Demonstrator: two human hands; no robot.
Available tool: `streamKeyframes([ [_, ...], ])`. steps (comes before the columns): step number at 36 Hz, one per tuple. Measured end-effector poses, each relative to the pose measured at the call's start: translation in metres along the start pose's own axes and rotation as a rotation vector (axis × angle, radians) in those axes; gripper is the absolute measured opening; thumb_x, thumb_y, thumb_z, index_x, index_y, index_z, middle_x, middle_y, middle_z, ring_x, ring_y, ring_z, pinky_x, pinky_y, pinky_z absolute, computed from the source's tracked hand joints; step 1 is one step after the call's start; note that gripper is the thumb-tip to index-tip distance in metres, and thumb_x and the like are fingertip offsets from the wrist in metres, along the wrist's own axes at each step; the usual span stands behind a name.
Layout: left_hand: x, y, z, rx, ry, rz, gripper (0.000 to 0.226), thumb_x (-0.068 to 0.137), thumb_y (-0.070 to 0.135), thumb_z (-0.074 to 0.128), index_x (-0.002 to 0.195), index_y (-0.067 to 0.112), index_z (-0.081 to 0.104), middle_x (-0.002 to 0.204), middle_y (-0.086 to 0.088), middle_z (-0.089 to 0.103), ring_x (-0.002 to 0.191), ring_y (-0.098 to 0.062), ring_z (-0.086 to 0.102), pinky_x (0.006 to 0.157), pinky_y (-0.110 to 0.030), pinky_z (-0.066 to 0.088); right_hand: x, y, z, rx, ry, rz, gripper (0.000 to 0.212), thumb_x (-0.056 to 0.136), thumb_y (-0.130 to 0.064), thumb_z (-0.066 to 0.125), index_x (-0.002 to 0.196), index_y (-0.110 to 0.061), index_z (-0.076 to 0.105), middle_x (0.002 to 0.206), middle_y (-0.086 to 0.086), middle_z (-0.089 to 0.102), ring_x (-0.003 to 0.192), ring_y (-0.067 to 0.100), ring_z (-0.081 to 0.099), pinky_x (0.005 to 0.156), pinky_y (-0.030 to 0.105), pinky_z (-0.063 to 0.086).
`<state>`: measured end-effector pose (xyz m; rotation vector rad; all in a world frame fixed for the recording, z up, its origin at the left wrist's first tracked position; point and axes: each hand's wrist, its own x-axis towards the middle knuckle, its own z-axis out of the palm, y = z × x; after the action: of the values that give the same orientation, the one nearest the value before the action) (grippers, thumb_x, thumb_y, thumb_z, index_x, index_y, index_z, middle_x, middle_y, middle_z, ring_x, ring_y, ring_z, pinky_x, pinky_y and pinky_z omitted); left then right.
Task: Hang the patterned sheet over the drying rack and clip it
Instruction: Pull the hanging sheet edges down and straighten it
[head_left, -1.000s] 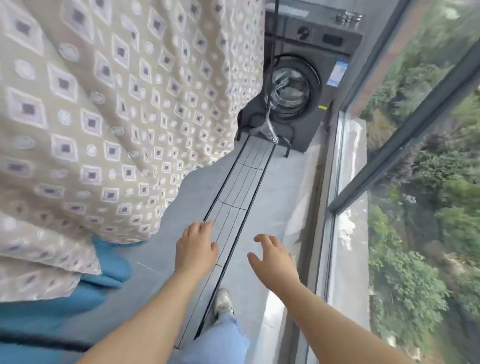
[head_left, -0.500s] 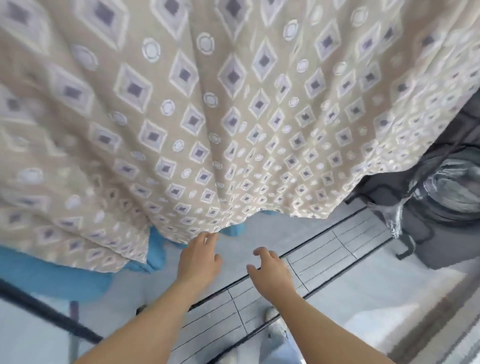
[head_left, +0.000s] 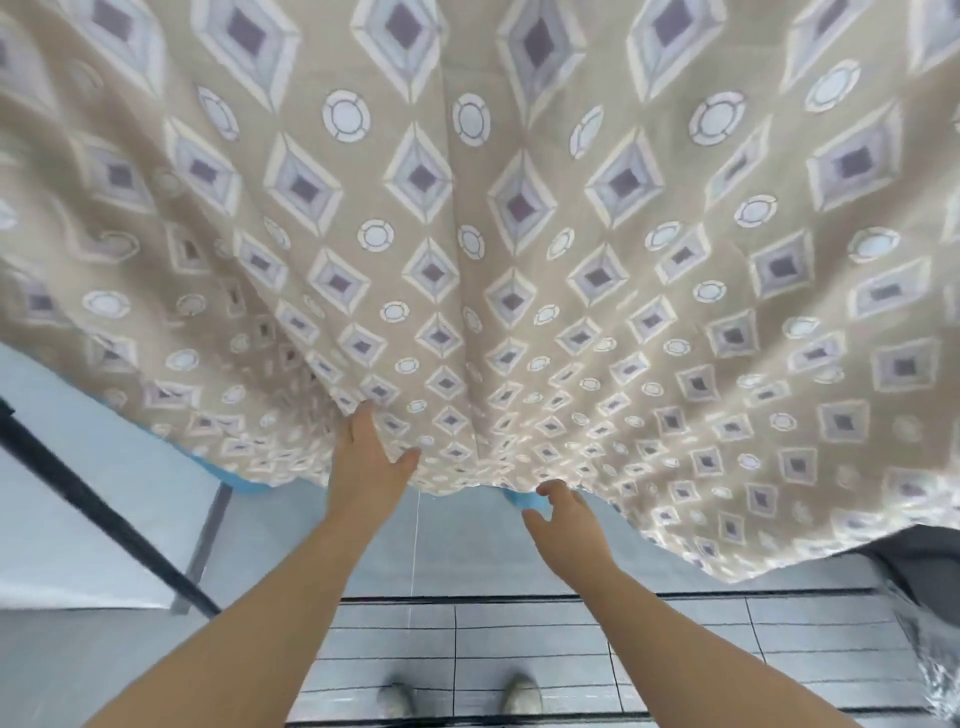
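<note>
Beige patterned sheet (head_left: 467, 234) hangs ahead of and above both hands, its hem running left to right. Left hand (head_left: 363, 462), nearer, rests flat on the fabric. Right hand (head_left: 566, 525), loosely spread, reaches just under the hem and grips nothing.

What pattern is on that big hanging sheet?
Beige sheet with pale diamonds, purple centres, and white circles; clearest in the head view.
</note>
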<state>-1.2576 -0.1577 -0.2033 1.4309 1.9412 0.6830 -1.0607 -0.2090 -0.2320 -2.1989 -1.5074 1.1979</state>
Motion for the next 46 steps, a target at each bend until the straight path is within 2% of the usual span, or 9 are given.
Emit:
streamKeyframes([
  [4,0.018,0.02,-0.008,-0.008,0.004,-0.035,0.113,0.065,0.031,0.083,0.147,0.009,0.008,0.151,-0.01,0.012,0.139,-0.026,0.018,0.108,-0.041,0.026,0.023,-0.016,-0.009,0.12,0.027,-0.033,0.038,0.095,-0.025,0.048,0.131,-0.015,0.042,0.133,0.006,0.045,0.092,0.014,0.044,0.086,0.027,0.038],
  [10,0.038,0.072,-0.005,-0.007,-0.095,-0.084,0.137,0.06,0.045,0.082,0.144,0.004,-0.018,0.155,-0.006,-0.02,0.144,-0.015,-0.01,0.115,-0.038,0.007,0.043,-0.038,-0.024,0.303,0.102,0.0,0.044,0.093,-0.023,0.053,0.134,-0.012,0.04,0.135,0.01,0.045,0.116,0.024,0.049,0.086,0.027,0.037],
  [20,0.017,0.141,-0.001,-0.065,0.177,0.341,0.133,0.053,0.051,0.083,0.149,0.016,-0.002,0.156,-0.011,-0.008,0.144,-0.024,0.0,0.112,-0.046,0.011,0.035,-0.06,-0.039,0.376,0.196,-0.074,0.044,0.091,-0.022,0.054,0.133,-0.017,0.041,0.129,0.002,0.047,0.119,0.018,0.046,0.094,0.028,0.036],
  [24,0.026,0.154,-0.006,-0.086,0.261,0.298,0.089,0.066,0.047,0.077,0.138,0.019,0.034,0.155,-0.006,0.006,0.142,-0.022,0.014,0.109,-0.044,0.019,0.032,-0.065,-0.046,0.388,0.231,-0.087,0.041,0.091,-0.026,0.055,0.129,-0.019,0.044,0.127,0.001,0.048,0.109,0.018,0.049,0.098,0.037,0.044],
  [28,0.042,0.158,-0.011,-0.142,0.342,0.315,0.014,0.083,0.029,0.065,0.086,0.015,0.064,0.133,0.001,0.044,0.123,-0.02,0.043,0.096,-0.038,0.032,0.028,-0.063,-0.056,0.392,0.26,-0.113,0.042,0.092,-0.025,0.054,0.132,-0.019,0.042,0.128,0.0,0.048,0.118,0.017,0.048,0.093,0.029,0.042],
  [35,0.045,0.143,-0.016,-0.184,0.243,0.475,0.01,0.091,0.018,0.055,0.088,0.009,0.053,0.091,-0.006,0.058,0.085,-0.021,0.05,0.069,-0.023,0.03,0.029,-0.056,-0.07,0.42,0.292,-0.084,0.039,0.092,-0.023,0.053,0.129,-0.016,0.044,0.128,0.003,0.049,0.104,0.018,0.048,0.084,0.027,0.038],
  [40,0.033,0.134,-0.013,-0.677,0.185,0.212,0.024,0.095,0.012,0.048,0.076,0.025,0.041,0.071,0.006,0.05,0.056,0.001,0.051,0.064,-0.021,0.042,0.025,-0.038,-0.074,0.42,0.304,-0.034,0.038,0.092,-0.023,0.053,0.128,-0.015,0.045,0.128,0.006,0.051,0.106,0.021,0.051,0.088,0.033,0.042],
  [43,0.026,0.138,-0.015,-0.719,0.279,0.225,0.025,0.098,0.011,0.039,0.079,0.028,0.039,0.073,0.009,0.045,0.057,0.002,0.049,0.065,-0.019,0.041,0.02,-0.027,-0.078,0.446,0.32,-0.015,0.037,0.092,-0.021,0.054,0.127,-0.014,0.046,0.124,0.005,0.052,0.103,0.02,0.05,0.084,0.028,0.038],
  [46,0.017,0.137,-0.016,-0.563,0.239,0.459,0.016,0.093,0.032,0.047,0.094,0.017,0.042,0.083,0.012,0.045,0.067,0.008,0.047,0.065,-0.013,0.035,0.017,-0.019,-0.084,0.428,0.359,-0.015,0.037,0.089,-0.023,0.056,0.125,-0.016,0.047,0.121,0.002,0.053,0.111,0.021,0.051,0.091,0.032,0.039],
])
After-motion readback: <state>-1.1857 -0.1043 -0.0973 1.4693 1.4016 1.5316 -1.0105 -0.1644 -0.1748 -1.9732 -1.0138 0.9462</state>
